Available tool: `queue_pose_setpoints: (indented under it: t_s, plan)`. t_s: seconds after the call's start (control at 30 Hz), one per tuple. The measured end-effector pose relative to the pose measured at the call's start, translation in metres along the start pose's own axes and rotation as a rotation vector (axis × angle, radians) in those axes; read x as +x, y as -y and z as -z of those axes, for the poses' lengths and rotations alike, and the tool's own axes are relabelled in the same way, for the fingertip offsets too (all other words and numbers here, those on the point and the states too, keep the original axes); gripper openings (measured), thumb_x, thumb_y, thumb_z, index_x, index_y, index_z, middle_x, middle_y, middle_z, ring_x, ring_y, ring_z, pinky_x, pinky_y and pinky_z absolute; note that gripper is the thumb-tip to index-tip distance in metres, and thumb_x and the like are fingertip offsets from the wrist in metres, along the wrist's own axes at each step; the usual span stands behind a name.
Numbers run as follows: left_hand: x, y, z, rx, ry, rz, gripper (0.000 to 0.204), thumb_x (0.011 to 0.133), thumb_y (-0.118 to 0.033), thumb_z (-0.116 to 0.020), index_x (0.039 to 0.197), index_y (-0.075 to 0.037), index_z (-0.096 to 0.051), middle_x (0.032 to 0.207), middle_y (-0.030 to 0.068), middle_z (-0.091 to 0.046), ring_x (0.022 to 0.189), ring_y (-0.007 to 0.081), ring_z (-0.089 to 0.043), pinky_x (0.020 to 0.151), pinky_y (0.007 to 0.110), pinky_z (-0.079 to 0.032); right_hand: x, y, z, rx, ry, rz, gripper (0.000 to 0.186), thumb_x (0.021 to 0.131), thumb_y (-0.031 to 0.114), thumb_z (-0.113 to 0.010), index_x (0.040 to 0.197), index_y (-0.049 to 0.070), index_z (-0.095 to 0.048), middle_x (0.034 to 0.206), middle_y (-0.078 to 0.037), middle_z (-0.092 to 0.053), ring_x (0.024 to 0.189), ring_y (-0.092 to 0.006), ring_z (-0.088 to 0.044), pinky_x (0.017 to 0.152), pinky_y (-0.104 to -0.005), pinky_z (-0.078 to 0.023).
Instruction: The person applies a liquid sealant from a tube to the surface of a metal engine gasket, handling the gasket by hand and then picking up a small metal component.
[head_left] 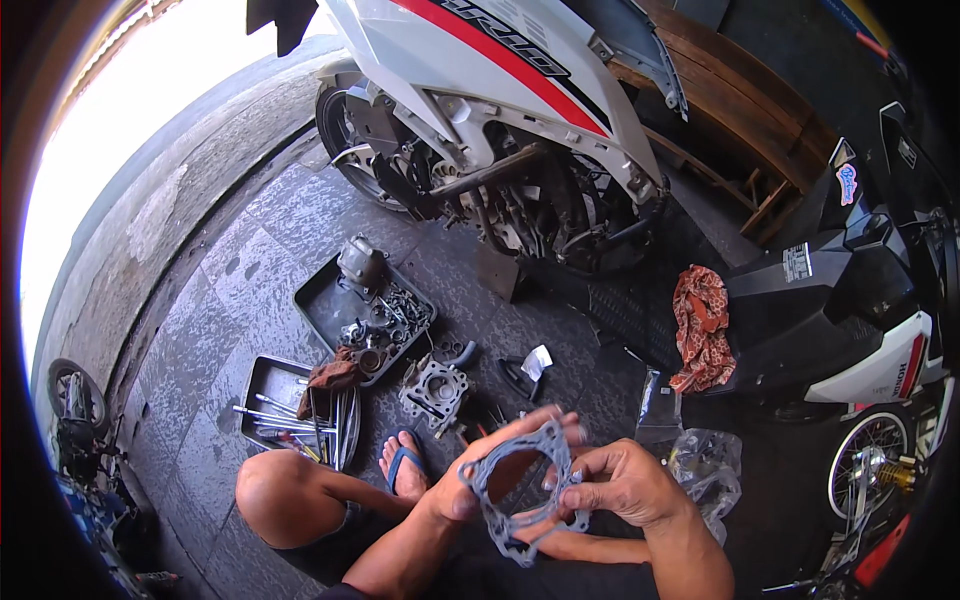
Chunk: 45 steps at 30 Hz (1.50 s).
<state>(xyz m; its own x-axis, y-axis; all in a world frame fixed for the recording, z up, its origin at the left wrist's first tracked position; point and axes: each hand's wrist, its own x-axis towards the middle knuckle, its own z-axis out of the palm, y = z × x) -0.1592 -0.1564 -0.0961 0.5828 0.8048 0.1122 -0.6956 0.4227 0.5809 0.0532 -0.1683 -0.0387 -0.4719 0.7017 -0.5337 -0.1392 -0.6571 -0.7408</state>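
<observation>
Before me, above my lap, I hold a thin grey engine gasket [550, 440] with a large round opening and small holes around its rim. It is tilted, and its doubled outline may mean more than one layer. My left hand [470, 480] is around its left side, the fingers reaching behind it and blurred at the tips. On the right edge, my right hand [625, 485] pinches it between thumb and fingers. Beyond the hands, an engine cylinder block [435, 393] with a round bore rests on the floor.
A tray [310, 300] holds metal engine parts and bolts; another tray [262, 375] holds wrenches and a brown rag. A partly stripped white-and-red scooter [520, 60] stands ahead. To the right are a patterned cloth [703, 330] on a dark scooter, and clear plastic bags [708, 470].
</observation>
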Motion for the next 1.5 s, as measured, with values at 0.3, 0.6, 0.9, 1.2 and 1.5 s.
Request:
queue_pose_setpoints:
  t_s: [0.3,0.6,0.9,1.2,1.5]
  plan:
    - [0.0,0.029,-0.015,0.201,-0.398,-0.434,0.113,0.077,-0.083,-0.056,0.151,-0.001,-0.029,0.126,0.0251,-0.056,0.122,0.0357,-0.054,0.104,0.044,-0.038,0.026,-0.043,-0.05,0.447,-0.399,0.475,0.023,0.094,0.011,-0.07,0.114,-0.001,-0.07,0.107,-0.007,-0.071,0.099,-0.0157,-0.064,0.095,-0.0331,-0.048]
    - [0.0,0.014,-0.018,0.185,-0.824,-0.252,0.107,0.086,-0.089,-0.021,0.144,-0.001,-0.037,0.063,0.0114,-0.058,0.065,0.0261,-0.06,0.056,0.032,-0.044,0.047,-0.068,-0.058,0.463,-0.469,0.573,0.015,0.094,0.005,-0.069,0.106,-0.002,-0.071,0.111,-0.007,-0.068,0.101,-0.0144,-0.063,0.094,-0.0309,-0.049]
    - [0.006,0.003,-0.021,0.112,-0.887,-0.27,0.108,0.087,-0.088,-0.017,0.143,0.002,-0.039,0.06,0.0126,-0.056,0.055,0.026,-0.054,0.055,0.032,-0.043,0.038,-0.04,-0.026,0.277,-0.644,0.658,0.02,0.091,0.011,-0.074,0.106,-0.001,-0.072,0.105,-0.004,-0.07,0.099,-0.0098,-0.059,0.092,-0.0276,-0.042]
    - [-0.005,0.012,0.0,0.169,-0.815,-0.06,0.096,0.091,-0.083,-0.015,0.143,-0.007,-0.042,0.062,0.0143,-0.058,0.053,0.0258,-0.053,0.052,0.034,-0.043,0.038,-0.041,-0.01,0.306,-0.517,0.665,0.01,0.088,0.005,-0.075,0.095,-0.003,-0.074,0.111,-0.01,-0.068,0.098,-0.0126,-0.061,0.091,-0.0268,-0.045]
    - [0.008,-0.002,-0.024,0.139,-0.783,-0.012,0.092,0.094,-0.079,-0.01,0.14,-0.008,-0.046,0.063,0.0153,-0.059,0.049,0.0237,-0.051,0.051,0.033,-0.043,0.013,-0.006,0.006,-0.125,-0.362,0.335,0.014,0.085,0.009,-0.079,0.085,-0.005,-0.075,0.114,-0.01,-0.065,0.092,-0.0098,-0.061,0.08,-0.0213,-0.047]
